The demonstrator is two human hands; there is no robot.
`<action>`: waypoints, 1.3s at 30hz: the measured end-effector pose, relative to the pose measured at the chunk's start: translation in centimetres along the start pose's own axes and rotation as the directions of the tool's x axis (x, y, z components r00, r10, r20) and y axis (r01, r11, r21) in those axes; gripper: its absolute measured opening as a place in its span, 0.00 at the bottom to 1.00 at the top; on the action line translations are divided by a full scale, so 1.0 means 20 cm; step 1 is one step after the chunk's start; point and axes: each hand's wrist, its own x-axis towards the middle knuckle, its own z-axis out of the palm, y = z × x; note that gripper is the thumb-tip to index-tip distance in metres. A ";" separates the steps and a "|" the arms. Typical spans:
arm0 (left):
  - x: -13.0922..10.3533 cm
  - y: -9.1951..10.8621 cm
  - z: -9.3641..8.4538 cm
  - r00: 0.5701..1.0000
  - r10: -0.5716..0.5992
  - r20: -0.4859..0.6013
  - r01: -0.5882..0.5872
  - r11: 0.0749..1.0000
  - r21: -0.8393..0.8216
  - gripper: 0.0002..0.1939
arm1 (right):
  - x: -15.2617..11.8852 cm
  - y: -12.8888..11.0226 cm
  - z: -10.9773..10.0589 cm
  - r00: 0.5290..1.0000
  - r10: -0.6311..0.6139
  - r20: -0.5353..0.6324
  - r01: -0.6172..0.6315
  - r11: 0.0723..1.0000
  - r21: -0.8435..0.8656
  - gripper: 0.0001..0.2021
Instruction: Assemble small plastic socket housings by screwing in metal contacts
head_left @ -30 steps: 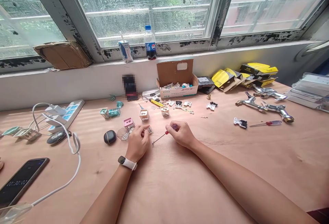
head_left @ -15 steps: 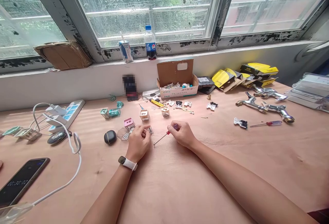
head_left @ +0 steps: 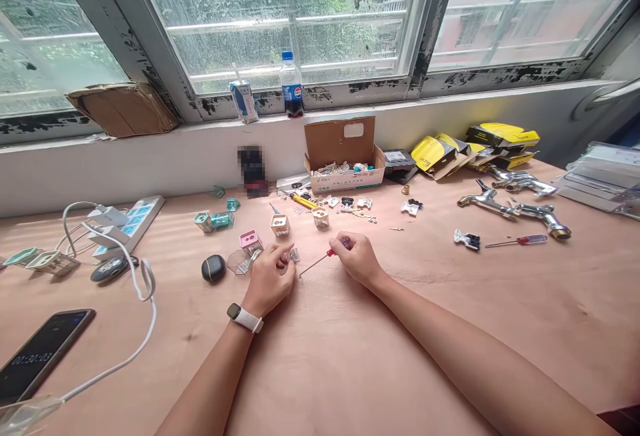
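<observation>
My right hand is closed around the red and purple handle of a screwdriver. Its shaft slants down to the left, and the tip ends just beside my left fingertips, with a tiny bit at it too small to name. My left hand, wearing a watch, has its fingers curled together over the table. A small clear, shiny piece shows at its fingers, partly hidden. Just behind that hand are a pink pencil sharpener and a clear hexagonal cover.
Cream sharpeners and teal ones stand farther back. A black earbud case lies left of my hand. Behind are an open carton and a yellow cutter. Taps and another screwdriver lie right; a phone lies left.
My right hand has shifted slightly right and away from me with the screwdriver, whose tip has risen a little. My left hand's fingers have moved slightly to the right, closer to the tip.
</observation>
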 end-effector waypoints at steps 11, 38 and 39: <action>-0.01 -0.01 0.00 1.000 0.016 0.022 -0.016 0.999 -0.030 0.16 | 0.02 0.01 -0.01 0.994 0.048 -0.097 -0.038 0.995 0.095 0.17; -0.02 0.02 -0.01 0.990 0.070 0.121 -0.057 0.993 -0.103 0.23 | 0.03 0.02 -0.01 0.996 0.048 -0.077 -0.042 0.996 0.079 0.18; -0.01 0.03 -0.01 0.990 0.069 0.125 -0.056 0.993 -0.106 0.23 | 0.03 0.02 -0.01 0.996 0.044 -0.072 -0.039 0.997 0.071 0.18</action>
